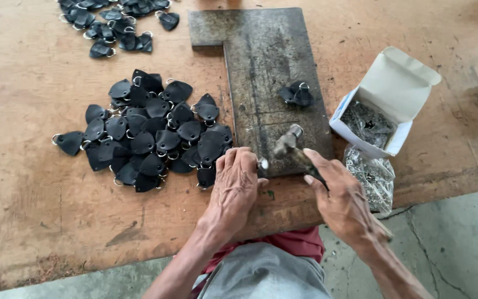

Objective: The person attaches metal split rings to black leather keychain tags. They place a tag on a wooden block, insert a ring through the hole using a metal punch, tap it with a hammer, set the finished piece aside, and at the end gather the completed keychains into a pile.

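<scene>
My right hand (pixel 343 202) grips the handle of a small hammer (pixel 289 139); its metal head hangs just above the near end of a dark metal plate (pixel 266 61). My left hand (pixel 233 185) rests palm down at the plate's near left corner, fingers pinching a small piece with a metal ring (pixel 263 164) against the plate; the piece itself is mostly hidden. A finished black leather tab (pixel 297 94) with a ring lies farther up the plate.
A heap of black leather tabs (pixel 147 133) lies left of the plate, a second heap (pixel 114 25) at the far left. An open white box of small metal parts (pixel 380 108) and a clear bag (pixel 369 177) sit right, near the wooden table's edge (pixel 460 188).
</scene>
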`<state>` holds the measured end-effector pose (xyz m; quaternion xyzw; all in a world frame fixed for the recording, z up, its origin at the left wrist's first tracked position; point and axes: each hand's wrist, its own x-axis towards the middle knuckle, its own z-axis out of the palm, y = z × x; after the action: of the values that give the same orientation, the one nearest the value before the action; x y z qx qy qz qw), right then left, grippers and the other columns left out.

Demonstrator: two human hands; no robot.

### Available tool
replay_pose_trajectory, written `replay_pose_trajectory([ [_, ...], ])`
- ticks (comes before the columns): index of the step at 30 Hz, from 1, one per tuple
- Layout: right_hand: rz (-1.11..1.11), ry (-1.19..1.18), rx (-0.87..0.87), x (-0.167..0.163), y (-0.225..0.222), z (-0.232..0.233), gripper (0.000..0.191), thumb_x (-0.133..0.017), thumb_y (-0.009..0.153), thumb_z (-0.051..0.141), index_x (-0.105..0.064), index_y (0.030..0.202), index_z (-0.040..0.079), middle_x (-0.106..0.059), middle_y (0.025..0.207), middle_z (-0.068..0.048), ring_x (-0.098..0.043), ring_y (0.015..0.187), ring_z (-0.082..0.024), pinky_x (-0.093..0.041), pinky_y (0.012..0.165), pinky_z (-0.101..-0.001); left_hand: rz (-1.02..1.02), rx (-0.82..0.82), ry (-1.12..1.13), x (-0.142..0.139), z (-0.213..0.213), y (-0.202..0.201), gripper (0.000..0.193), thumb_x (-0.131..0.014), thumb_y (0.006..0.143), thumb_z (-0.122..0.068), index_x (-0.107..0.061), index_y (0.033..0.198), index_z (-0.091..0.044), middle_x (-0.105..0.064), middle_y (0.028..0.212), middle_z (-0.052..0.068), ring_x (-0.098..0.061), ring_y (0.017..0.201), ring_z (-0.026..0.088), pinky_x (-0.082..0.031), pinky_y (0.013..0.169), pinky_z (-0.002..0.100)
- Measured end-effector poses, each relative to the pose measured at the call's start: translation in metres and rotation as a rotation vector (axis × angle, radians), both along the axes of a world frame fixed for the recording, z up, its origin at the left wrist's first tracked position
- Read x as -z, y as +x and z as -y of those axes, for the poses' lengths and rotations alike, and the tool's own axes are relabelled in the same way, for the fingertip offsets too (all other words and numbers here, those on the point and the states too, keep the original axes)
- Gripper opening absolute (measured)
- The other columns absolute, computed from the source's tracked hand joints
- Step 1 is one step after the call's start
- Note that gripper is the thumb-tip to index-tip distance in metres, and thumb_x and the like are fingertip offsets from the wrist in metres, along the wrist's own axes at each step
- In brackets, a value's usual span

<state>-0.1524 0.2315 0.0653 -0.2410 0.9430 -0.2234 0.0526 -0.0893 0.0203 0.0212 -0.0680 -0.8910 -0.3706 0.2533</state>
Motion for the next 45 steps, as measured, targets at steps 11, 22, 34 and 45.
replay_pose_trajectory([
  [11, -0.331, -0.058, -0.364, 0.046, -0.012, -0.015, 0.030, -0.070, 0.093, 0.001, -0.072, 0.119, 0.018, -0.065, 0.115, -0.004, -0.055, 0.109, -0.022, -0.055, 0.090, -0.0369, 0.276, -0.142, -0.046, -0.029, 0.028, -0.006, 0.040, -0.074, 0.079, -0.003, -0.047, 0.108, -0.001, -0.049, 0.102, 0.018, -0.050, 0.093, 0.032, -0.043, 0.083, 0.046],
  [22, -0.084, -0.162, -0.489, 0.012, -0.012, -0.039, 0.024, -0.074, 0.069, -0.001, -0.071, 0.092, 0.000, -0.066, 0.107, -0.011, -0.061, 0.104, -0.028, -0.054, 0.091, -0.0407, 0.310, -0.175, 0.111, -0.027, 0.000, -0.093, 0.023, -0.079, 0.088, -0.013, -0.061, 0.095, 0.000, -0.061, 0.089, 0.015, -0.061, 0.076, 0.034, -0.049, 0.070, 0.044],
  [34, -0.308, 0.065, 0.033, 0.022, -0.050, -0.127, 0.008, -0.075, 0.085, 0.009, -0.076, 0.089, 0.003, -0.071, 0.090, -0.011, -0.069, 0.080, -0.024, -0.061, 0.067, -0.0346, 0.365, -0.003, -0.114, -0.007, -0.048, -0.189, 0.040, -0.078, 0.084, -0.007, -0.066, 0.122, -0.004, -0.063, 0.109, 0.016, -0.069, 0.083, 0.035, -0.056, 0.072, 0.047],
  [45, -0.176, 0.113, 0.016, 0.035, -0.055, -0.132, 0.008, -0.069, 0.085, 0.004, -0.070, 0.092, -0.001, -0.069, 0.090, -0.013, -0.069, 0.082, -0.026, -0.060, 0.072, -0.0381, 0.181, 0.018, -0.043, -0.007, -0.042, -0.183, 0.019, -0.076, 0.085, -0.003, -0.078, 0.103, -0.008, -0.072, 0.087, 0.005, -0.062, 0.070, 0.013, -0.053, 0.060, 0.031],
])
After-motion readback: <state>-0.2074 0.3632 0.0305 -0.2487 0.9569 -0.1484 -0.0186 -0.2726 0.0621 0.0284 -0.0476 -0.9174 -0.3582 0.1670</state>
